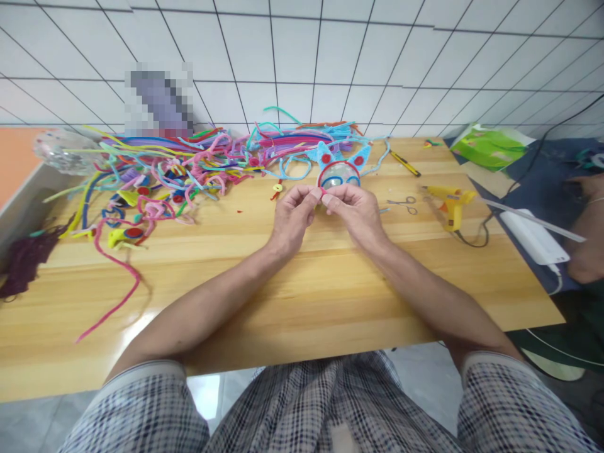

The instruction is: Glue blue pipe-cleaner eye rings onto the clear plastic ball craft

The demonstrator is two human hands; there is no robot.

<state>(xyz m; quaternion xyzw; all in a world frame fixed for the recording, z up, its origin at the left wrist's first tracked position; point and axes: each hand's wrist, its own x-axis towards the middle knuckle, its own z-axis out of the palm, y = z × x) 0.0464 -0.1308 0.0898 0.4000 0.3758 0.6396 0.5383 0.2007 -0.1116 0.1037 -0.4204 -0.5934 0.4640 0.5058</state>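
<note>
My left hand (296, 211) and my right hand (352, 206) meet over the middle of the table, thumbs and forefingers pinched together. A small piece of red pipe cleaner (322, 191) shows between the fingertips of both; most of it is hidden by the fingers. Just behind them stands a clear round container (340, 170) trimmed with a red band, with blue loops on its front and light-blue ears (360, 158) with red centres on top. My hands partly cover its lower part, and I cannot tell whether they touch it.
Many coloured pipe cleaners (207, 157) pile up at the back left, one long pink strand (134, 280) trailing forward. To the right lie scissors (406, 204), a yellow utility knife (404, 163) and a yellow glue gun (452, 204) with its cord. Another person's arm (587, 233) is at the right edge.
</note>
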